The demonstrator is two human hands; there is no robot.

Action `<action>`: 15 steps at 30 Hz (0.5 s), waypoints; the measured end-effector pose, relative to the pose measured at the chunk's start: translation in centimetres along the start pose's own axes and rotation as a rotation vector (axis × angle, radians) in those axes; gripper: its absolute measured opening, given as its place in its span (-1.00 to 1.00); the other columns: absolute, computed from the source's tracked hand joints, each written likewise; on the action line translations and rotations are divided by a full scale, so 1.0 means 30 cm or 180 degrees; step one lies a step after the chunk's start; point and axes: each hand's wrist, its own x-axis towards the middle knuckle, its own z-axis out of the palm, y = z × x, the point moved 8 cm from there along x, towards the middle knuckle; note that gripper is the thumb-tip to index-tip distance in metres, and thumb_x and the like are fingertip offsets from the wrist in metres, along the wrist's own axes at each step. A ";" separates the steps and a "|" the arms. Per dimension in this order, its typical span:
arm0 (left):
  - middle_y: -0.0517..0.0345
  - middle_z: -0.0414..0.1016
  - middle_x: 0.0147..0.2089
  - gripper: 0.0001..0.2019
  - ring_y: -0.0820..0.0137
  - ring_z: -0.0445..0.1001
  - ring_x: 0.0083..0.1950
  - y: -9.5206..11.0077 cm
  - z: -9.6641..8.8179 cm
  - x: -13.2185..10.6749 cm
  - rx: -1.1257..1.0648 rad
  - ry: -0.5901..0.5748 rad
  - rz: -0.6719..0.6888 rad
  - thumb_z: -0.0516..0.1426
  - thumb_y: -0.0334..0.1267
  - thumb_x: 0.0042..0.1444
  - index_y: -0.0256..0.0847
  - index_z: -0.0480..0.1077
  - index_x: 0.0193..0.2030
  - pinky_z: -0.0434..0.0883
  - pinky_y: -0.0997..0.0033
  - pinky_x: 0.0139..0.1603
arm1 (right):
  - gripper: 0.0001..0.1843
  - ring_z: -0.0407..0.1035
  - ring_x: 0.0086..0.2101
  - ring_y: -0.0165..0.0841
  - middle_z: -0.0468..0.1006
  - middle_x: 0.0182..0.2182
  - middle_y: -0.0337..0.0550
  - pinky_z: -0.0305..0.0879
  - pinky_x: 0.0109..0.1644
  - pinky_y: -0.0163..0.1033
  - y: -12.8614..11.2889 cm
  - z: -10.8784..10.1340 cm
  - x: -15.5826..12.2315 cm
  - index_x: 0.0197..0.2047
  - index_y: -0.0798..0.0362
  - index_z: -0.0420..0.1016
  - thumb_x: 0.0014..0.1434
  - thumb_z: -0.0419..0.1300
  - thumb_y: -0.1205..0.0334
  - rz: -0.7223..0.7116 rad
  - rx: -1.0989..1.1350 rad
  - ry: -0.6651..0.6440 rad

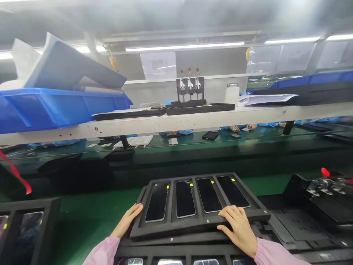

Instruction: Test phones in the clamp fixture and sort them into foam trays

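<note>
A black foam tray (208,221) holds several dark-screened phones (185,198), each in its own slot and marked with a yellow tab. It lies slightly askew on top of other black trays. My left hand (127,220) holds the tray's left side, fingers along the edge and thumb hidden. At the front right rim, my right hand (239,229) grips the tray, its fingers over the rim and its thumb on the front face. Under it, a lower tray (171,251) shows the tops of more phones at the bottom of the view.
Another black tray (51,224) with phones stands at left on the green bench (82,213). A black clamp fixture (322,198) is at right. Above runs a white shelf (193,121) bearing a blue bin (63,106) and a toggle-clamp fixture (190,88). Co-workers' hands (234,129) show beyond.
</note>
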 end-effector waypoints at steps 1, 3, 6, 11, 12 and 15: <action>-0.06 0.21 0.24 -0.38 0.07 0.06 0.30 0.006 0.002 -0.004 0.0064 -0.0024 0.0039 0.17 0.16 -0.16 -0.26 0.40 -0.05 0.06 0.16 0.29 | -0.78 0.26 -0.23 -0.32 0.44 -0.27 -0.29 0.03 -0.15 -0.18 -0.008 0.009 -0.005 -0.22 -0.05 0.35 0.07 0.25 0.12 0.0029 0.0026 -0.0189; -0.08 0.22 0.23 -0.40 0.09 0.16 0.25 0.024 0.006 -0.011 0.0160 -0.0039 0.0139 0.16 0.12 -0.13 -0.26 0.38 -0.02 0.16 0.18 0.24 | -0.79 0.26 -0.24 -0.32 0.42 -0.27 -0.29 0.08 -0.18 -0.18 -0.031 0.024 -0.009 -0.22 -0.06 0.36 0.07 0.26 0.16 0.0070 0.0027 -0.0525; -0.07 0.14 0.28 -0.39 0.15 0.16 0.26 0.063 -0.005 -0.021 0.0294 0.0159 0.0310 0.13 0.07 -0.06 -0.25 0.28 0.09 0.19 0.25 0.22 | -0.79 0.26 -0.24 -0.32 0.42 -0.27 -0.27 0.12 -0.20 -0.18 -0.062 0.029 -0.004 -0.20 -0.09 0.38 0.07 0.26 0.18 0.0134 -0.0025 -0.0672; -0.10 0.30 0.17 -0.45 0.14 0.24 0.21 0.091 -0.033 -0.036 0.0616 0.0466 0.0258 0.00 0.12 0.09 -0.26 0.28 0.07 0.10 0.09 0.24 | -0.79 0.27 -0.21 -0.29 0.41 -0.27 -0.24 0.14 -0.18 -0.14 -0.072 0.049 -0.005 -0.17 -0.13 0.41 0.08 0.25 0.15 0.0343 -0.0113 -0.0623; -0.09 0.38 0.09 -0.46 0.14 0.30 0.15 0.091 -0.029 -0.043 0.0678 0.0406 0.0220 -0.02 0.14 0.10 -0.28 0.33 0.01 0.12 0.03 0.22 | -0.80 0.28 -0.20 -0.28 0.41 -0.27 -0.24 0.14 -0.18 -0.12 -0.072 0.056 -0.008 -0.18 -0.13 0.42 0.08 0.24 0.15 0.0391 -0.0130 -0.0616; -0.06 0.47 -0.01 -0.45 0.23 0.42 0.03 0.099 -0.026 -0.093 0.0755 0.0230 0.0259 -0.04 0.14 0.12 -0.29 0.34 0.02 0.25 0.06 0.12 | -0.84 0.28 -0.20 -0.26 0.42 -0.28 -0.22 0.17 -0.16 -0.07 -0.080 0.067 -0.005 -0.20 -0.12 0.44 0.10 0.21 0.13 0.0499 -0.0165 -0.0604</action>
